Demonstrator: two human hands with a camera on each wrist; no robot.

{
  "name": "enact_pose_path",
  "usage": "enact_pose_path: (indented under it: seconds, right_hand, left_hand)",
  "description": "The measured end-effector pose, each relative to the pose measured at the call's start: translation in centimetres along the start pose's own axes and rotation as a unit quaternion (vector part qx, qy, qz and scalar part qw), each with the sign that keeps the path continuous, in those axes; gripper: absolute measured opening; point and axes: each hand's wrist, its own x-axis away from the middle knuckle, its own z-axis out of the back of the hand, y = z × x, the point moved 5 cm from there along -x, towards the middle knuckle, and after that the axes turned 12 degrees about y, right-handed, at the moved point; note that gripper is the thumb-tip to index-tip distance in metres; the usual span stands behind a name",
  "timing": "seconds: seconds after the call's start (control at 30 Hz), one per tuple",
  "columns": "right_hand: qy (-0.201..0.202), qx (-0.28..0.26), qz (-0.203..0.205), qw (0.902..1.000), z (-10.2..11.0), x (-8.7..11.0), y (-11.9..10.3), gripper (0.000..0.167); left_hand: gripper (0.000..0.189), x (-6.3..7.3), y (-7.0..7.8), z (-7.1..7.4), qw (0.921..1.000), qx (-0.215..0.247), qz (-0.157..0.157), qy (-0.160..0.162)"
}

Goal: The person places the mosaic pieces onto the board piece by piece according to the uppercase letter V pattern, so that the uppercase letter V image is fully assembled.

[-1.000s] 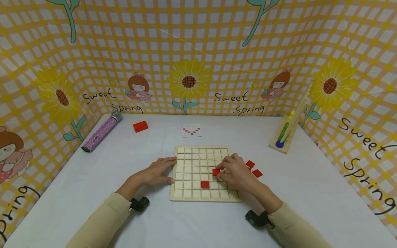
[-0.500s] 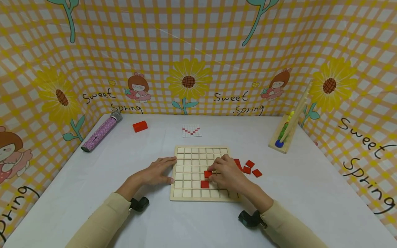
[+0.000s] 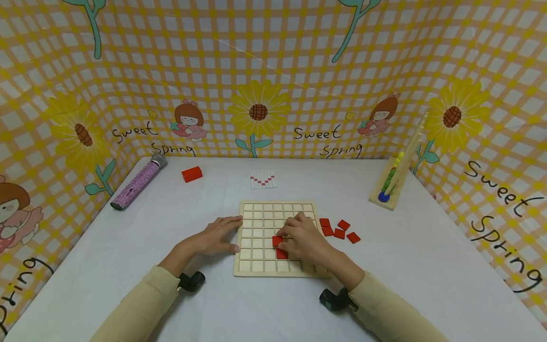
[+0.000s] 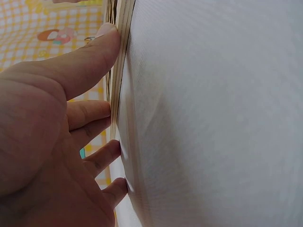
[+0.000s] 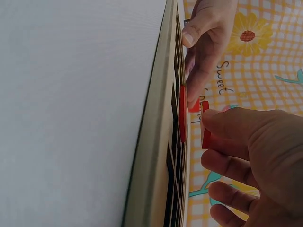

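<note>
A wooden grid board [image 3: 273, 274] lies on the white-covered table. Along its left edge rests my left hand [image 3: 212, 237], thumb and fingertips touching the rim with the fingers extended. My right hand [image 3: 304, 241] is over the board, pinching a red square tile [image 3: 277, 241] between thumb and fingers. In the right wrist view that held tile [image 5: 205, 130] stands clear above the grid. Another red tile [image 3: 282, 254] sits in a lower cell, just nearer to me than the held one and partly overlapped by it. Part of the board's right side is hidden under my right hand.
Several loose red tiles [image 3: 339, 233] lie right of the board. Behind it is a small card [image 3: 263, 180] with a red V-shaped pattern on a grid. A red block [image 3: 192, 174] and a glittery purple microphone [image 3: 137, 185] lie back left; a wooden bead stand [image 3: 391, 187] stands back right.
My right hand has carried its red tile leftward across the board, uncovering more loose tiles on the right. My left hand has stayed at the board's left edge.
</note>
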Motion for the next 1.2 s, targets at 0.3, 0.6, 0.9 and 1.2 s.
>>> enact_pose_path:
  seconds: [0.3,0.6,0.9,1.2]
  right_hand:
    - [-0.025,-0.003,-0.008,0.9997,-0.7,-0.4,-0.5,0.019]
    - [-0.039,0.002,-0.004,0.9992,-1.3,-0.7,-0.7,0.019]
    - [-0.041,0.010,0.002,0.9991,-1.8,-0.9,-0.8,0.018]
    - [-0.037,0.013,0.007,0.9992,-1.9,-0.9,-1.0,0.018]
  left_hand:
    - [0.078,-0.1,0.0,0.0,1.0000,-0.004,0.004,0.002]
    - [0.078,0.0,0.0,0.0,0.9999,-0.006,0.010,0.003]
    - [0.078,0.0,0.0,0.1,1.0000,-0.003,0.007,0.003]
    - [0.077,0.0,0.0,0.1,1.0000,0.001,0.003,0.004]
